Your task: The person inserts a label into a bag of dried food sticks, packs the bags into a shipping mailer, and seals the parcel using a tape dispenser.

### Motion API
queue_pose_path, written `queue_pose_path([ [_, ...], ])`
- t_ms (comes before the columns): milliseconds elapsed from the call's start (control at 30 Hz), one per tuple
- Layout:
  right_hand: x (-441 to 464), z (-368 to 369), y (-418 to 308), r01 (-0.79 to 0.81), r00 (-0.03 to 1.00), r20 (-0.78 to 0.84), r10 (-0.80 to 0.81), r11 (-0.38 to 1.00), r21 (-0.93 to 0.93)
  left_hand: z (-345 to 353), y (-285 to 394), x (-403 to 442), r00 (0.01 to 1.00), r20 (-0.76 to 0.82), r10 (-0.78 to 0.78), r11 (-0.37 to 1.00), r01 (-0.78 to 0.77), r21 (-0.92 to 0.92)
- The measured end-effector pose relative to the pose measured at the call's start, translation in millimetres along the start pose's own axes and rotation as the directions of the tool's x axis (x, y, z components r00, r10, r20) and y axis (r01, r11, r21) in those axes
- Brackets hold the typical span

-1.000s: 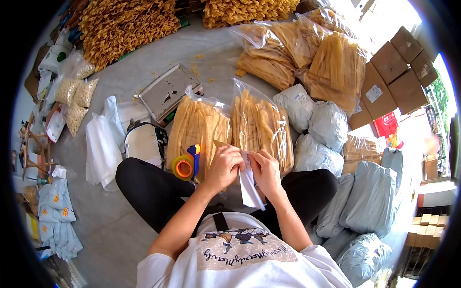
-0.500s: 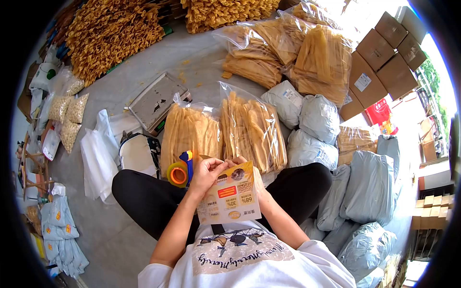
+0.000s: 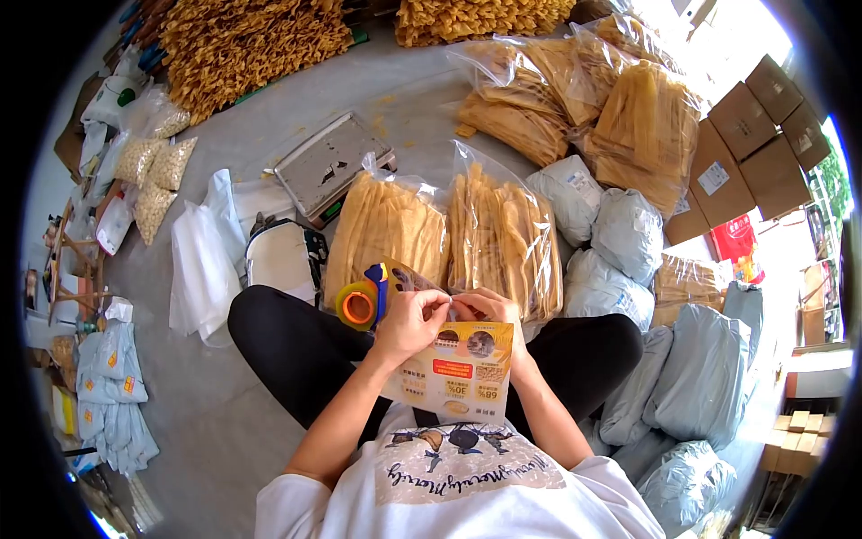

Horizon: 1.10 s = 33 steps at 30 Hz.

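A printed yellow-and-white leaflet (image 3: 453, 382), with red and brown pictures and large percentages, hangs over my lap. My left hand (image 3: 411, 325) is closed in a pinch at its upper left edge. A gold flap of printed paper (image 3: 409, 277) sticks up behind those fingers. At the upper right edge, my right hand (image 3: 492, 313) also has its fingers pinched together, close to the left fingertips. What lies right between the fingertips is too small to make out. Left of my left hand, on my leg, is a blue-and-orange tape dispenser (image 3: 361, 304) with a roll of yellowish tape.
Clear bags of dried yellow sheets (image 3: 388, 229) stand just beyond my crossed legs. A metal scale (image 3: 332, 166) lies behind them. Grey parcels (image 3: 700, 364) are piled on the right, near brown cartons (image 3: 741, 162). White plastic bags (image 3: 205, 269) lie on the left floor.
The view has shifted, so the scene sits further right. My hands are slightly further apart along the leaflet's top, and a gold flap now shows beyond my left fingers.
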State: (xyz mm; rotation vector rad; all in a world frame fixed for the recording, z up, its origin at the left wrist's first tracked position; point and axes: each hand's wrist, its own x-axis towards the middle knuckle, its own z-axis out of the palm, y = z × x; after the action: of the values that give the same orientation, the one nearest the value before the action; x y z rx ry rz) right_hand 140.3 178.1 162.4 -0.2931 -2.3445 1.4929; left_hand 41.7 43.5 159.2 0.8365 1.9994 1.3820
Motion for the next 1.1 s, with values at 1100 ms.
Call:
queue_pose_path([
  [1100, -9, -2, 0, 0.101, 0.992, 0.104, -0.068, 0.931, -0.352, 12, 9, -2, 0.998, -0.012, -0.062, 0.996, 0.061, -0.061],
])
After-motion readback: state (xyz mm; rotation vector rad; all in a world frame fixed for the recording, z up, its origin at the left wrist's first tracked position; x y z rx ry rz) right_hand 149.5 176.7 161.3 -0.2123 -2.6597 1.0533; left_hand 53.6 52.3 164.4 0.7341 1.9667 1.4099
